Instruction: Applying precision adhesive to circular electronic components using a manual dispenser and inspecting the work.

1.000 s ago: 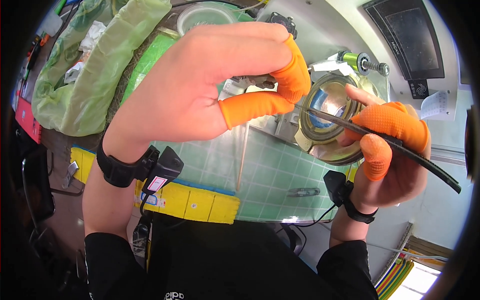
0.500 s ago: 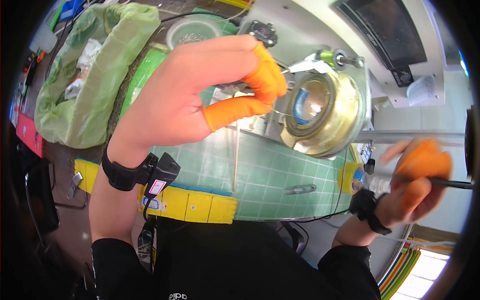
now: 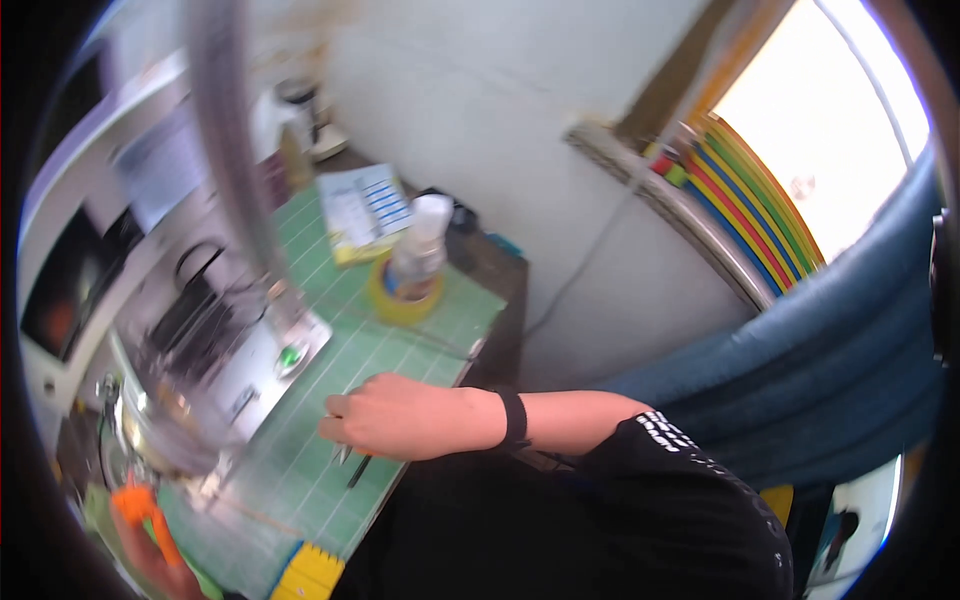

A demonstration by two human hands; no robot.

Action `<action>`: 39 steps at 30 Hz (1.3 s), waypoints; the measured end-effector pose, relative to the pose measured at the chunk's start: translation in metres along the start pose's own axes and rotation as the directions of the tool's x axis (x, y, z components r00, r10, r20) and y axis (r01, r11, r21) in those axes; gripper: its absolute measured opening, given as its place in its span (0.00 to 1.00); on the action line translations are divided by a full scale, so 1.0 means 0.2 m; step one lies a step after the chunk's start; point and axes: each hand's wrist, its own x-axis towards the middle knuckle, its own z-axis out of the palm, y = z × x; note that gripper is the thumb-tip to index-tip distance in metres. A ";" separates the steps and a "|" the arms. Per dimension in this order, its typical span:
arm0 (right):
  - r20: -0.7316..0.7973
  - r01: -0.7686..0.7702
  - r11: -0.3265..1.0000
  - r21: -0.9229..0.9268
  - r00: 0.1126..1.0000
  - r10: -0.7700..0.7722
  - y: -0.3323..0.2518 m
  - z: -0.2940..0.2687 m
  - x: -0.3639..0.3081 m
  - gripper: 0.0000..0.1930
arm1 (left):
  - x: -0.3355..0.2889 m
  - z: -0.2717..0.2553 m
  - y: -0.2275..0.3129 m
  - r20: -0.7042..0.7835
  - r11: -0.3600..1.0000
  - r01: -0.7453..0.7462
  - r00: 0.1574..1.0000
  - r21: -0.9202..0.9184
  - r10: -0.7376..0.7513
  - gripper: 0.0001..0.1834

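My left hand point(image 3: 150, 535), with orange finger covers, is at the lower left rim, just below a round brass-coloured machine part point(image 3: 150, 430). Its thumb and finger are bent together; whatever is between them is too blurred to make out. My right hand point(image 3: 390, 415) is over the green gridded mat point(image 3: 300, 470), back of the hand up and fingers curled under. The fingertips are hidden, so what they grip does not show. Just below that hand are a slim black stick point(image 3: 358, 471) and a small silvery tip point(image 3: 342, 454).
A clear bottle point(image 3: 420, 245) with a white cap stands in a yellow tape roll point(image 3: 405, 303). Behind it are a printed sheet point(image 3: 362, 205) and a wall. The machine's upright post point(image 3: 230, 130) rises at left. A yellow pad point(image 3: 308, 572) lies at the front edge.
The view has swung to the right. My right hand has come from beyond the table's right side to over the mat. My left hand stays by the brass-coloured part.
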 end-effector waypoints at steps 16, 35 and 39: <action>-0.949 -0.894 0.408 0.184 -0.053 0.311 0.20 -0.68 -1.32 0.07 | 0.16 0.07 0.38 -0.136 0.940 -0.113 0.977 0.323 0.164 0.11; -0.865 -0.991 -0.022 0.135 -0.129 0.485 0.37 -0.59 -1.59 0.28 | 0.19 0.07 0.34 -0.081 0.939 -0.177 0.975 0.296 0.209 0.14; -0.856 -0.990 -0.045 0.133 -0.138 0.499 0.38 -0.59 -1.58 0.28 | 0.18 0.07 0.33 -0.085 0.944 -0.175 0.975 0.279 0.206 0.13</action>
